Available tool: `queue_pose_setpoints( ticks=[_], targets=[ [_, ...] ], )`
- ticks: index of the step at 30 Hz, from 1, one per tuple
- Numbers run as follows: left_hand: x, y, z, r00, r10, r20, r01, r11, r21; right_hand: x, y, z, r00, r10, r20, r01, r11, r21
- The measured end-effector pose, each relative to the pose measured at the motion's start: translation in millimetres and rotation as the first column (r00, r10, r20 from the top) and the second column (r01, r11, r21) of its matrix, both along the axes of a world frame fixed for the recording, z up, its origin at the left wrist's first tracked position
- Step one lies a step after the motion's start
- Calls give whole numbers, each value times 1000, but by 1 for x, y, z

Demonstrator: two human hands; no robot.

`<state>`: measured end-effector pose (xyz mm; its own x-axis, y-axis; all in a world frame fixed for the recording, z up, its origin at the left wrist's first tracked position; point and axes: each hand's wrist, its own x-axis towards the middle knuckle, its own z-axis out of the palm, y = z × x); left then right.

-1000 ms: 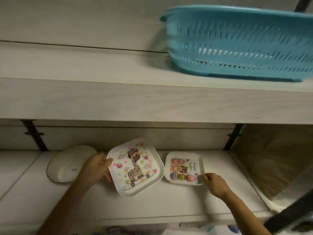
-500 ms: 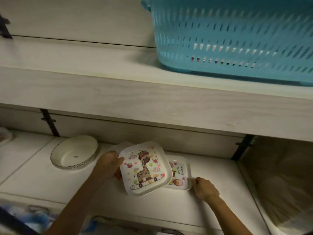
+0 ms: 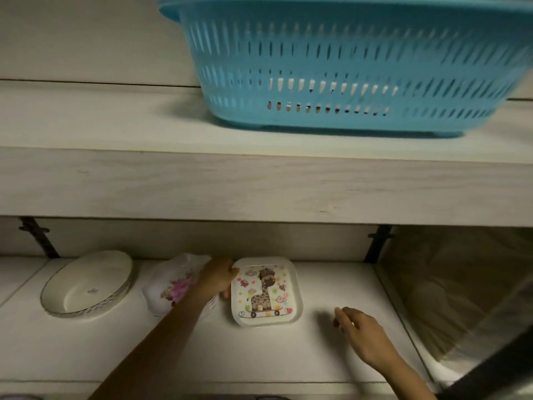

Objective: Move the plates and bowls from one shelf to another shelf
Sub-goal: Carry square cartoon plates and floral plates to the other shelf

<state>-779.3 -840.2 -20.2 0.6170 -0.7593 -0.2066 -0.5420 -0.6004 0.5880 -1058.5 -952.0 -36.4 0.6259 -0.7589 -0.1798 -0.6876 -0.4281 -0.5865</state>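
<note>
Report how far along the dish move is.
Done: nothing clearly; the upper shelf shows only the blue basket. In hand: the left hand grips the giraffe plate by its edge on the lower shelf; the right hand hovers free. Left: that plate, the floral plate and the white bowl, if they go up.

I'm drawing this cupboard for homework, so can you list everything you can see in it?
basket: one, blue, on the upper shelf, right side
upper shelf: one, pale wood-look, top
lower shelf: one, pale, below
brackets: two, black, under the upper shelf
round bowl: one, white with dark rim, lower shelf, far left
flower plate: one seen, white with pink flowers, between bowl and giraffe plate
giraffe plate: one, white, square, lower shelf, middle
left hand: grips the giraffe plate's left edge
right hand: holds nothing, right of the giraffe plate
</note>
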Motion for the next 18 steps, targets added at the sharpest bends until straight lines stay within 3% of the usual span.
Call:
queue_pose_setpoints(
  ticks=[5, 10, 13, 18],
  targets=[
    [0, -14, -5, 996, -11, 90, 2, 995, 99, -7, 6, 3, 994, -79, 77, 75, 996, 50],
    [-3, -21, -8, 976, 12, 216, -49, 985, 168, -2, 12, 5, 998, -48, 32, 47, 999, 26],
    [-7, -17, -5, 982, 19, 188, -56, 980, 192, 4, 16, 6, 999, -40, 22, 40, 999, 18],
    [-12, 5, 1, 976, 31, 218, -57, 992, 113, 21, 26, 11, 999, 46, 18, -45, 998, -38]
  ],
)
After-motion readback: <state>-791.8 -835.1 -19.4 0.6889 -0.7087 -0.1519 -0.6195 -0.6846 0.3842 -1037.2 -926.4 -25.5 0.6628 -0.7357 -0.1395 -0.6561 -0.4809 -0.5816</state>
